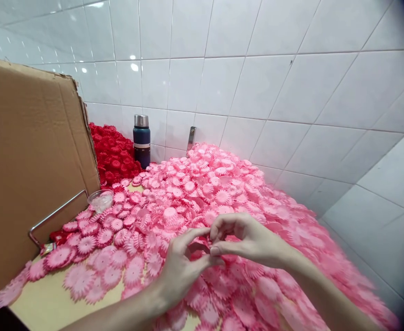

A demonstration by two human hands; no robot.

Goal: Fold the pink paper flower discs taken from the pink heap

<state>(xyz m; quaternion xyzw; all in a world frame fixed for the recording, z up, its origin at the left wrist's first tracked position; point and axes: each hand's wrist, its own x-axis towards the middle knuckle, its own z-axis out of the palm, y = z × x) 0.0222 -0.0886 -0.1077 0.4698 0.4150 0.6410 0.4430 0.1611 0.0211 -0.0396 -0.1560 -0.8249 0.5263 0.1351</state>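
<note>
My left hand (183, 264) and my right hand (246, 239) meet fingertip to fingertip low in the middle of the view, just above a big heap of pink fabric flower petals (215, 193). Both pinch a small reddish-pink piece (205, 240) between them; it is mostly hidden by the fingers. The pink petals spread over the yellowish table (43, 303) below and around both hands.
A pile of red flower petals (114, 154) lies at the back left beside a dark blue flask (141, 140). A tall cardboard sheet (25, 170) stands at the left, with a metal handle (55, 214) and a small clear cup (100, 200). White tiled walls close the back and right.
</note>
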